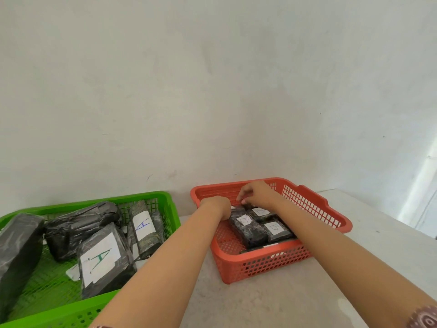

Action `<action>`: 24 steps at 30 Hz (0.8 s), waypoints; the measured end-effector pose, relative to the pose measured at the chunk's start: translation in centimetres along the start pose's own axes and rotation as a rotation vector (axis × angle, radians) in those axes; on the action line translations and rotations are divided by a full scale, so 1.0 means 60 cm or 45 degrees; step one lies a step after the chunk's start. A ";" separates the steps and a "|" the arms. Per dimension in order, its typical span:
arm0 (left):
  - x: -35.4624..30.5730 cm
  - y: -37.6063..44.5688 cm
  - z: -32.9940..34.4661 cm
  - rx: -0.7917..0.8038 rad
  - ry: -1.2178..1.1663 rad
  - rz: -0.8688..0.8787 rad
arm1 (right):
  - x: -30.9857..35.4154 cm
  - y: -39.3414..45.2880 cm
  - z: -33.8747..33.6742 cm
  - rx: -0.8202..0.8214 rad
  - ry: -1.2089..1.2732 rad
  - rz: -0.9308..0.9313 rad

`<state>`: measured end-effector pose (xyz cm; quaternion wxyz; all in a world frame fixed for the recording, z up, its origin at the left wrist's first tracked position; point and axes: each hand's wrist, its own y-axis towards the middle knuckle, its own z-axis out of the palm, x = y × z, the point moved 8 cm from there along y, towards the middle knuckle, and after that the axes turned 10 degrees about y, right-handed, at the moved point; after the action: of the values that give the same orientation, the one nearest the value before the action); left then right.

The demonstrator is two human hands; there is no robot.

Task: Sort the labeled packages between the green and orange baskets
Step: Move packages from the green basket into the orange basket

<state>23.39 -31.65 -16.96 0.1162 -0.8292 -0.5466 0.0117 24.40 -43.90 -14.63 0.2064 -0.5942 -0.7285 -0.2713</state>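
The green basket point(132, 197) at the left holds several black-wrapped packages. One carries a white A label point(104, 259) and another stands on edge with an A label point(144, 227). In the orange basket point(314, 197) at the right lie three packages with B labels point(248, 227), point(275, 229), point(260, 213). Both my hands are inside the orange basket at its far side. My left hand point(216, 205) is curled downward and my right hand point(256, 194) pinches a dark package point(248, 206) lying between them. That package is mostly hidden, and its label cannot be read.
Both baskets stand on a pale grey table point(260, 304) pushed against a white wall point(212, 91). The table's right edge point(390, 221) runs close behind the orange basket. A strip of bare table separates the two baskets.
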 end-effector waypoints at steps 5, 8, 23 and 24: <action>-0.004 0.005 0.004 0.031 -0.096 0.001 | -0.030 -0.039 -0.024 0.061 -0.049 0.035; -0.016 0.011 0.005 0.029 -0.124 0.044 | -0.040 -0.054 -0.021 0.086 0.011 0.060; -0.023 -0.083 -0.081 -0.637 -0.195 0.084 | 0.018 -0.106 -0.055 -0.173 -0.003 0.031; -0.018 -0.102 -0.093 -0.689 -0.250 0.097 | 0.037 -0.114 -0.059 -0.189 0.016 0.002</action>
<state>18.27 -31.36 -10.38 -0.1632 -0.8449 -0.5069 -0.0499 17.18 -45.49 -11.54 0.1666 -0.6068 -0.7045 -0.3282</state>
